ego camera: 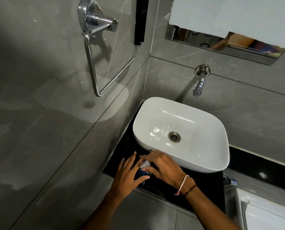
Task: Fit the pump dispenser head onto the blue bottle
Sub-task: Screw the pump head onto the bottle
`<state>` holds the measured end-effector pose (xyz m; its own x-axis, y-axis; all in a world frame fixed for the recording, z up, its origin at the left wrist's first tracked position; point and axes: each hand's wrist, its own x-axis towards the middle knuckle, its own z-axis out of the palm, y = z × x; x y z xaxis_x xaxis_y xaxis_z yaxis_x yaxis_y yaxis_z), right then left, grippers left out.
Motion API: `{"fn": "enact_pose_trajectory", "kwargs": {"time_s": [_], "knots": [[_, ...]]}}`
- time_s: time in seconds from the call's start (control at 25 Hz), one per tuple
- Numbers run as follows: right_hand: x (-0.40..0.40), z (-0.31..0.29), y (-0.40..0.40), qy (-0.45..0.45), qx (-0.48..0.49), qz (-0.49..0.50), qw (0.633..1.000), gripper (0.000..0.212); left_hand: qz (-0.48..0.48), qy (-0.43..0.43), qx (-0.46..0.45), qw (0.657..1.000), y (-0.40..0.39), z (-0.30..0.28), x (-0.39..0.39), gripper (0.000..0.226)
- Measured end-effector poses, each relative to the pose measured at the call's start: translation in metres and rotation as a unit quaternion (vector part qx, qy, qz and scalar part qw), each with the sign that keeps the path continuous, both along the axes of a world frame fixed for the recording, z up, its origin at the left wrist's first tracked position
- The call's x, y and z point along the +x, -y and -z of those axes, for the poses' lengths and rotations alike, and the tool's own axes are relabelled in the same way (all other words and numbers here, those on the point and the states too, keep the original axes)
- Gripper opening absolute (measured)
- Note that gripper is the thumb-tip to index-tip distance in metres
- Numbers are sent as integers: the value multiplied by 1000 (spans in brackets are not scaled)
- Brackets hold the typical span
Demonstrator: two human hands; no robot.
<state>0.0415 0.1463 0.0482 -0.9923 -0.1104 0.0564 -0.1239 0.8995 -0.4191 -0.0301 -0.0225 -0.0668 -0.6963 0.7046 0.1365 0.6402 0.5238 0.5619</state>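
Observation:
The blue bottle stands on the black counter in front of the white basin, mostly hidden between my hands. My left hand wraps the bottle's left side with the fingers stretched upward. A pale, clear pump dispenser head sits at the top of the bottle. My right hand lies over it from the right, fingertips pinching the pump head. Whether the head is seated on the neck is hidden by the fingers.
A white countertop basin with a metal drain sits just behind the hands. A chrome wall tap hangs above it. A chrome towel ring is fixed on the left wall. A white cistern stands at lower right.

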Motion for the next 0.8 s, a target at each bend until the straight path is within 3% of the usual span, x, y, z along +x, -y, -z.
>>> {"fn": "enact_pose_trajectory", "kwargs": {"time_s": [0.2,0.44,0.6,0.72,0.8], "knots": [[-1,-8,-8,29,-14,-41,999,26,-4,-2,-20,1000,1,1,-2,83],[4,-3,15,8,6,76,997,31,-57,7,-30,998,-6,-1,7,83],[3,-5,18,19,-18,67,997,22,-66,-3,-16,998,-8,0,7,79],[3,-6,13,40,-28,55,997,33,-61,-9,-22,998,-7,-1,7,76],[5,-4,12,51,-38,73,995,54,-60,-15,-25,998,-7,-3,7,77]]}}
